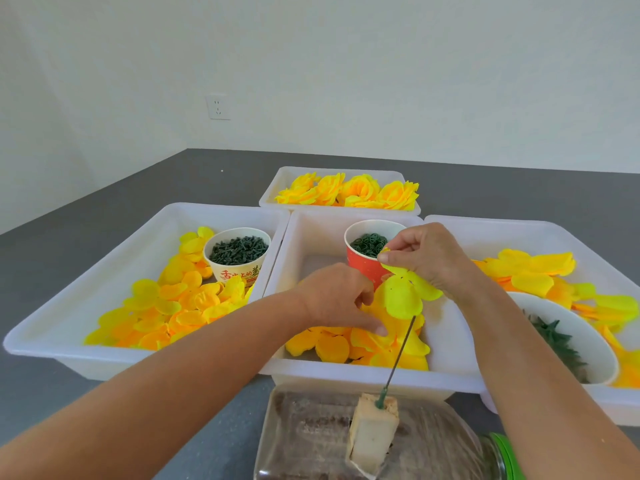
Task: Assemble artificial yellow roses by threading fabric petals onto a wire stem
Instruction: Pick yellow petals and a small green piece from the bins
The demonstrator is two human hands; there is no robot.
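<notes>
A thin wire stem stands tilted in a pale foam block at the bottom middle. A yellow fabric petal piece sits at the wire's top. My right hand pinches the upper edge of that petal piece. My left hand reaches into the middle tray, its fingers pinching at the loose yellow petals heaped there. Finished yellow roses lie in the far tray.
A left tray holds petals and a paper cup of dark green parts. A red cup of green rings stands in the middle tray. The right tray holds petals and a white bowl. A clear jar lies under the foam block.
</notes>
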